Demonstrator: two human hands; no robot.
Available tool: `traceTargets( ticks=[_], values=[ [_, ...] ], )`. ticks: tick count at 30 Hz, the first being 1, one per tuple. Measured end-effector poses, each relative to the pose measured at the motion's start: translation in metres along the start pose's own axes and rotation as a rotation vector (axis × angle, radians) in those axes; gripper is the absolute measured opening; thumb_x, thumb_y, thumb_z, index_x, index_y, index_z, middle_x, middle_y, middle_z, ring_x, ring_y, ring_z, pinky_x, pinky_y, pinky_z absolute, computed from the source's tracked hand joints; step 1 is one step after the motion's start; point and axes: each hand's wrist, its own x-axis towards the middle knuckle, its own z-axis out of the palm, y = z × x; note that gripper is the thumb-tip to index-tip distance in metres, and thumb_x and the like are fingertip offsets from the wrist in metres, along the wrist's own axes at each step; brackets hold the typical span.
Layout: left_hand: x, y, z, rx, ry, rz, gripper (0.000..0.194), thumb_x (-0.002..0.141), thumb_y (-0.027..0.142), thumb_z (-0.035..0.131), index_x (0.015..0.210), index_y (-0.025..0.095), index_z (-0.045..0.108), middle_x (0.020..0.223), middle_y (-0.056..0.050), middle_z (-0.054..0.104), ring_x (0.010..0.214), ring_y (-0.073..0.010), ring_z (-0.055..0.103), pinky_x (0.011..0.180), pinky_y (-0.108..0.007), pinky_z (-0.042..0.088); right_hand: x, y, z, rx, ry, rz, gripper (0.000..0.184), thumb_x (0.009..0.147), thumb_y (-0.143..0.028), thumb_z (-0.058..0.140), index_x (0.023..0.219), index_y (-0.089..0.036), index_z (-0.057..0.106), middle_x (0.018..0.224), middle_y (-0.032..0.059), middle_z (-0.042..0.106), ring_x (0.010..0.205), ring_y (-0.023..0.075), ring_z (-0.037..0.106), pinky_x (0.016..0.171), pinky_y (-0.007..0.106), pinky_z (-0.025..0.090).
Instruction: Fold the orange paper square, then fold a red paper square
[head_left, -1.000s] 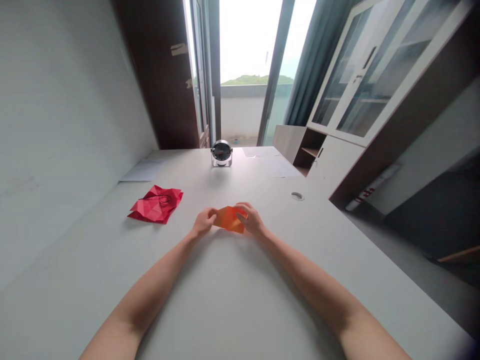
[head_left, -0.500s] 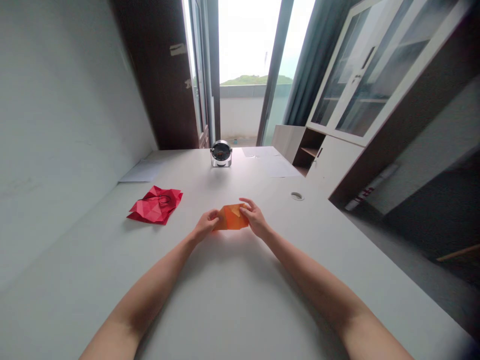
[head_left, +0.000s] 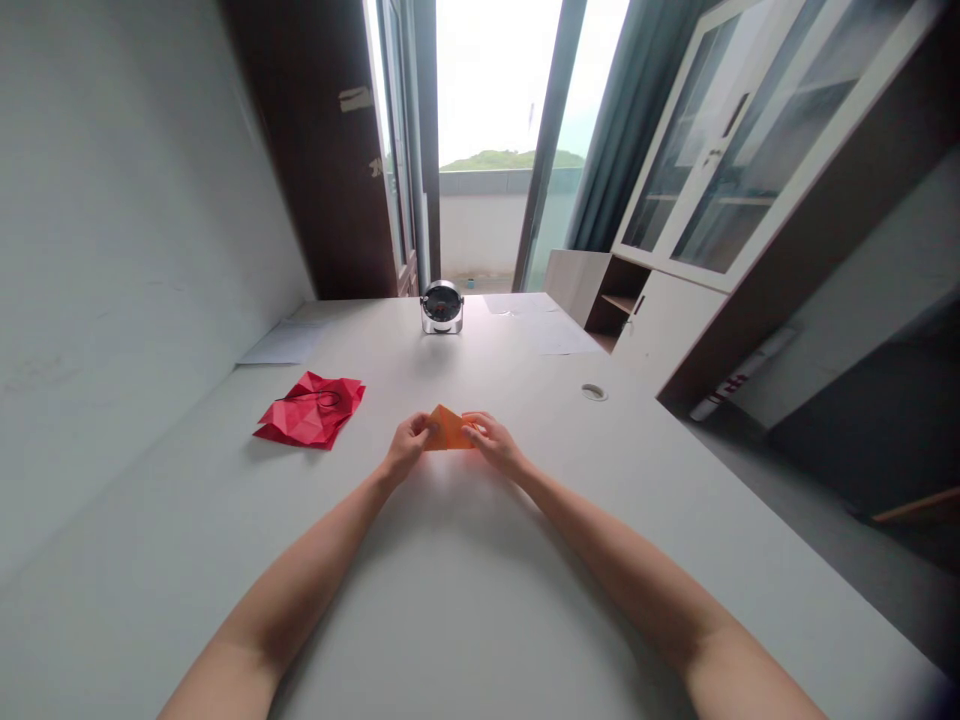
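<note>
A small folded orange paper (head_left: pixel 448 430) sits between my two hands near the middle of the white table (head_left: pixel 465 600). My left hand (head_left: pixel 407 446) pinches its left edge with closed fingers. My right hand (head_left: pixel 487 443) grips its right side, fingers pressed onto the fold. The paper now shows as a small peaked shape, partly hidden by my fingers.
A crumpled, creased red paper (head_left: pixel 311 409) lies to the left. A small round clock-like device (head_left: pixel 442 306) stands at the far end. White sheets (head_left: pixel 283 342) lie at the back left and back right (head_left: pixel 555 335). A cable hole (head_left: pixel 594 392) is at the right; the table's right edge drops to the floor.
My hands have drawn closer together and the orange paper has been folded smaller, from a wider flat shape into a narrower peaked one.
</note>
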Motion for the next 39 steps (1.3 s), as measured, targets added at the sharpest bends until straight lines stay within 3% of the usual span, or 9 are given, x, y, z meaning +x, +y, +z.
traceTargets(
  ticks=[4,9,15,23,30,34,39],
  values=[
    [-0.002,0.000,0.002,0.003,-0.002,-0.036,0.043,0.076,0.048,0.072,0.102,0.015,0.064,0.087,-0.004,0.069,0.076,-0.0160,0.061,0.070,-0.026,0.047,-0.002,0.006,0.003,-0.004,-0.015,0.031,0.030,0.085,-0.047,0.059,0.096,-0.022,0.073,0.079,0.0021,0.068,0.073,0.0187,0.060,0.070,0.031,0.047],
    [-0.002,0.002,0.005,0.014,-0.062,-0.076,0.063,0.074,0.054,0.073,0.121,0.014,0.061,0.089,-0.006,0.069,0.078,-0.0177,0.063,0.070,-0.027,0.048,-0.001,0.005,0.002,0.042,0.039,0.028,0.027,0.080,-0.044,0.060,0.083,-0.020,0.072,0.069,-0.0001,0.063,0.067,0.0166,0.054,0.064,0.028,0.042],
    [-0.004,0.001,0.002,0.090,-0.144,-0.075,0.045,0.080,0.054,0.068,0.093,0.011,0.069,0.082,-0.005,0.067,0.072,-0.0156,0.058,0.063,-0.023,0.041,-0.001,0.000,0.004,0.023,-0.014,0.070,0.027,0.079,-0.045,0.061,0.082,-0.021,0.072,0.062,-0.0022,0.058,0.059,0.0131,0.048,0.056,0.024,0.035],
    [-0.001,0.000,0.001,0.017,-0.040,-0.118,0.043,0.077,0.054,0.069,0.087,0.012,0.065,0.078,-0.003,0.067,0.068,-0.0155,0.060,0.061,-0.024,0.044,-0.002,-0.005,0.003,0.129,-0.038,0.097,0.036,0.081,-0.050,0.064,0.098,-0.019,0.070,0.054,-0.0048,0.053,0.051,0.0111,0.045,0.051,0.023,0.034],
    [0.003,-0.003,-0.001,-0.074,0.042,-0.142,0.047,0.077,0.054,0.069,0.100,0.013,0.066,0.092,-0.008,0.072,0.078,-0.0209,0.067,0.070,-0.030,0.052,-0.005,-0.021,-0.005,0.408,-0.063,0.080,0.049,0.083,-0.049,0.066,0.123,-0.020,0.059,0.085,0.0035,0.070,0.066,0.0147,0.062,0.068,0.030,0.050],
    [0.002,-0.002,0.001,-0.113,0.031,-0.157,0.048,0.078,0.054,0.068,0.104,0.014,0.066,0.096,-0.010,0.073,0.082,-0.0224,0.068,0.072,-0.031,0.053,-0.007,-0.032,-0.007,0.497,-0.082,0.109,0.058,0.081,-0.046,0.071,0.131,-0.021,0.055,0.091,0.0066,0.072,0.078,0.0195,0.068,0.078,0.036,0.052],
    [0.002,-0.002,0.000,-0.115,0.067,-0.174,0.043,0.078,0.049,0.070,0.100,0.013,0.065,0.090,-0.008,0.072,0.075,-0.0191,0.066,0.067,-0.027,0.051,-0.008,-0.035,-0.003,0.546,-0.141,0.098,0.059,0.080,-0.042,0.073,0.132,-0.022,0.054,0.097,0.0087,0.074,0.090,0.0220,0.069,0.081,0.036,0.052]
  ],
)
